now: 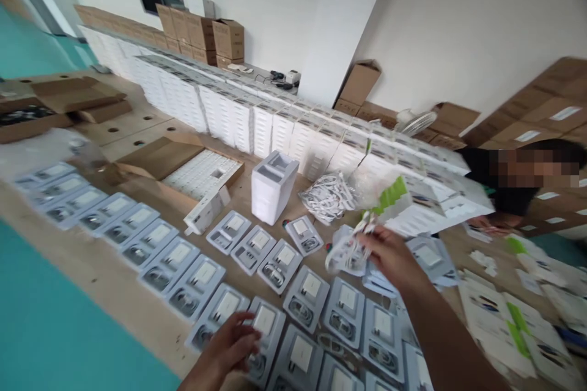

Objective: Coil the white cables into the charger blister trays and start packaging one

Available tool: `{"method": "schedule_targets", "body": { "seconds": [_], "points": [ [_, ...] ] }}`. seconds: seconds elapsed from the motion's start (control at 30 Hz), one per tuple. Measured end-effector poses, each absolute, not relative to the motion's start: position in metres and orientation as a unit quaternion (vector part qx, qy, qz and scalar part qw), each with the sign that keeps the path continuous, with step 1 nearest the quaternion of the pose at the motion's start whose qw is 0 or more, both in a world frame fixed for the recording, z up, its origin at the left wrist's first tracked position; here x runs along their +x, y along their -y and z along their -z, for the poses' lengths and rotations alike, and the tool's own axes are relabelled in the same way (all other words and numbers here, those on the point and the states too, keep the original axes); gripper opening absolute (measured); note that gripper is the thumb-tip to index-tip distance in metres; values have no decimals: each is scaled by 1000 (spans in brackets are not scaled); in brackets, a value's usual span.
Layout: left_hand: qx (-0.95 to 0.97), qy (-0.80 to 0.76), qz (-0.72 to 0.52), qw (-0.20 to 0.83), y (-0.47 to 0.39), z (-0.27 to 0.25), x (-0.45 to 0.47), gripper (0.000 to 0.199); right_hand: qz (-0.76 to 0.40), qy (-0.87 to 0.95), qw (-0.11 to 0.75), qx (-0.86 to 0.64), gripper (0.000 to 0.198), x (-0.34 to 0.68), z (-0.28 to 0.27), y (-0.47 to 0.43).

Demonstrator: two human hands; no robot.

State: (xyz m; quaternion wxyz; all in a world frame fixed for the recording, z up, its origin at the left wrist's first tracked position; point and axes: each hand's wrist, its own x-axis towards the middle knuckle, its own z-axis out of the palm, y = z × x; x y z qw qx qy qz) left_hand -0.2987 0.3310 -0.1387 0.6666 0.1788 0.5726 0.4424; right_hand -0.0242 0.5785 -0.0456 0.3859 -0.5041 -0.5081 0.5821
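My right hand is raised over the table and grips a bunch of coiled white cables. My left hand rests low at the near edge, fingers touching an open tray that holds a white charger and a cable. Several more such grey trays lie in rows across the wooden table. A loose pile of white cables lies further back, beside a stack of white inserts.
A long wall of stacked white boxes runs along the far side. Brown cartons stand behind it. An open carton of white parts sits at left. Another person leans in at right. Green-labelled sheets lie at right.
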Motion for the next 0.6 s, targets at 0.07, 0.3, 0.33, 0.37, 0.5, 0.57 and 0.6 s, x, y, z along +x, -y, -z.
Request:
{"method": "schedule_targets", "body": {
  "seconds": [0.07, 0.3, 0.33, 0.37, 0.5, 0.57, 0.6],
  "points": [
    [242, -473, -442, 722, -336, 122, -287, 63, -689, 484, 276, -463, 28, -55, 74, -512],
    [304, -496, -344, 737, -293, 126, -254, 39, -835, 354, 204, -368, 25, -104, 155, -383],
    [293, -523, -360, 715, -282, 132, -253, 41, -842, 314, 218, -380, 25, -103, 162, -379],
    [277, -551, -375, 692, -273, 137, -254, 41, -846, 273, 229, -396, 25, -100, 168, -378],
    [157, -704, -423, 548, -242, 161, -290, 35, -845, 172, 246, -442, 30, -90, 184, -384],
    [94, -771, -431, 459, -236, 171, -329, 28, -843, 169, 245, -448, 31, -87, 187, -390],
    [75, -791, -429, 430, -236, 176, -353, 25, -840, 176, 247, -451, 33, -87, 188, -392]
  ]
}}
